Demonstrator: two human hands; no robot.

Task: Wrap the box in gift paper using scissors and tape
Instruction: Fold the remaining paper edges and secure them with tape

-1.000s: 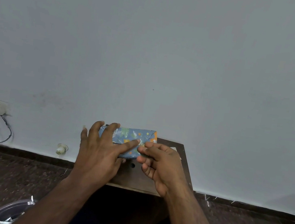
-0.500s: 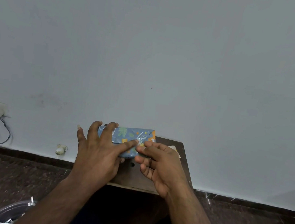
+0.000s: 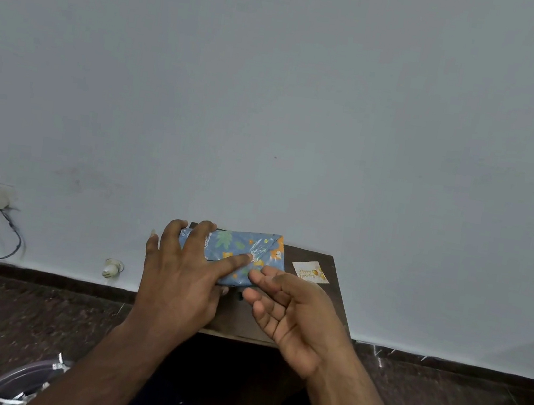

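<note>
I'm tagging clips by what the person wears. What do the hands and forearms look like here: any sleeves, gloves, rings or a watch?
Both are bare. The left hand and right hand wear no gloves, and no rings show on the visible fingers. Neither wrist carries a watch or band, and no sleeve reaches the forearms down to the picture's lower edge. The nails are short.

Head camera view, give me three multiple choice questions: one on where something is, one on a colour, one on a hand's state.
1. Where is the birthday sticker?
A. on the stool right of the wrapped box
B. on the floor
C. on the wall

2. The gift paper's main colour?
A. red
B. blue
C. black

3. The right hand is:
A. clenched on scissors
B. relaxed, holding nothing
C. out of view

Answers: A, it lies on the stool beside the wrapped box; B, blue with leaf prints; B, fingers loose beside the box while the left hand presses it.
</note>
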